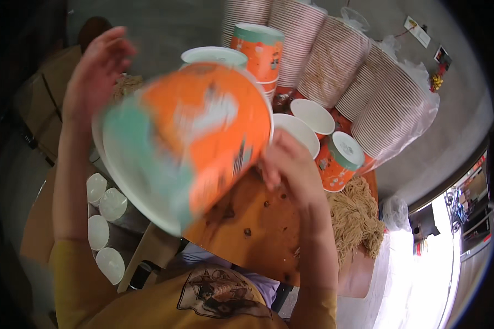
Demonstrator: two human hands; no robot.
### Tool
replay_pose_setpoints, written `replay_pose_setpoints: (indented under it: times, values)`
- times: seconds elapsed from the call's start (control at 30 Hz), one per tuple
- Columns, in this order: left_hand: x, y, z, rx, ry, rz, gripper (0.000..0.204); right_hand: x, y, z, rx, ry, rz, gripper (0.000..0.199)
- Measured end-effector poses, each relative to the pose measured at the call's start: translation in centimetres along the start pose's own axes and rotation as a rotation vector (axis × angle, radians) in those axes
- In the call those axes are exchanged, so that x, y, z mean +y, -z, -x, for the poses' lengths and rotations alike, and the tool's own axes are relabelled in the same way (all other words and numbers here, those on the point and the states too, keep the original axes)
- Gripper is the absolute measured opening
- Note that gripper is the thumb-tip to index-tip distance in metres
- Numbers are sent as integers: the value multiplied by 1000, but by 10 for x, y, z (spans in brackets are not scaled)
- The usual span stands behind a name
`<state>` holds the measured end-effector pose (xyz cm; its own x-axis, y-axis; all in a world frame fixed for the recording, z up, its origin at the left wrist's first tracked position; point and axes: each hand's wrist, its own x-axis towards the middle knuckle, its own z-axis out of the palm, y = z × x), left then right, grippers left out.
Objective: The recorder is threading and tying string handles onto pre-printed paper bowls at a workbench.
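I see a large orange and teal paper cup (197,137) filling the centre of the frame, blurred. It lies tilted on its side: its long axis runs from lower left to upper right, with the wide white-rimmed mouth facing the lower left of the frame and the base pointing toward the upper right. My right hand (288,164), just right of centre, is closed on the cup's lower right side, fingers pressed to the wall. My left hand (96,68), in the upper left, is raised with fingers spread and loose, holding nothing; it sits just beside the cup's upper left edge, and I cannot tell if it touches.

Under the cup lies an orange-brown board (258,225) spotted with dark crumbs. A heap of pale noodles (357,219) sits at its right edge. Open white-lined cups (307,123) stand right of centre, and long sleeves of stacked cups (362,77) fan across the upper right. Small white lidded cups (104,219) cluster at lower left.
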<state>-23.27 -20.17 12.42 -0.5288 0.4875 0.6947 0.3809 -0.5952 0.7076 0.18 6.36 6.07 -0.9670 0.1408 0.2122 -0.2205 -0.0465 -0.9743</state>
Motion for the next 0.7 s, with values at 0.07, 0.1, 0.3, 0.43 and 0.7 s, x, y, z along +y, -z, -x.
replay_pose_setpoints:
  times: [0.07,0.1,0.3,0.43,0.7]
  values:
    - [-1,30,1,285,28,126,41,-2,-1,-43,-12,112,-254,19]
    - [-4,39,9,332,12,110,40,-3,-3,-65,49,125,-318,20]
    - [-45,40,66,379,259,156,31,18,4,-142,319,-26,-752,19]
    - [-75,23,91,349,343,157,26,60,3,-132,324,-60,-720,19]
    - [-137,-60,122,81,561,184,15,45,17,-37,384,-121,485,25]
